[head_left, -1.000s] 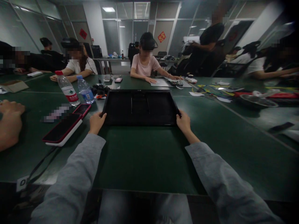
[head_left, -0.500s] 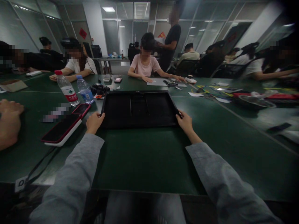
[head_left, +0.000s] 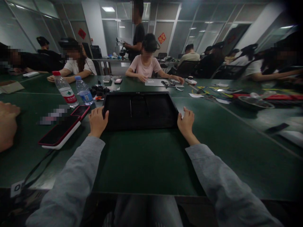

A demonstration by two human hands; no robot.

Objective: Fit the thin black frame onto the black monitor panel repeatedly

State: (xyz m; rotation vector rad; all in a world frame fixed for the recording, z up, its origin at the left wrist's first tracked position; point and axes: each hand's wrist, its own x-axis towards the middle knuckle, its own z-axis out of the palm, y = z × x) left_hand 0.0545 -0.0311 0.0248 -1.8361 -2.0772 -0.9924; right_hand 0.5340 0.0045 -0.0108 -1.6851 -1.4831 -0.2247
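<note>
A shallow black rectangular panel with a raised rim, like a monitor casing (head_left: 139, 121), lies flat on the green table before me. Two thin upright ridges show in its middle. At its left edge is my left hand (head_left: 98, 122), thumb raised and fingers stretched out along the side. My right hand (head_left: 186, 122) is beside the right edge, thumb and fingers apart. Neither hand is wrapped round the casing; whether the palms still touch its sides is hard to tell.
Left of me are a red-capped bottle (head_left: 66, 91), a blue-capped bottle (head_left: 84, 91) and a red-edged phone (head_left: 59, 131) on a white object. Another person's hand (head_left: 8, 123) rests at far left. Across the green table (head_left: 146, 164) a person sits at a grey board (head_left: 153, 82). Cables (head_left: 210, 91) lie right.
Both hands have loosened from the casing's side edges, their fingers straightening. The casing stays on the table. A standing person in the background has moved left.
</note>
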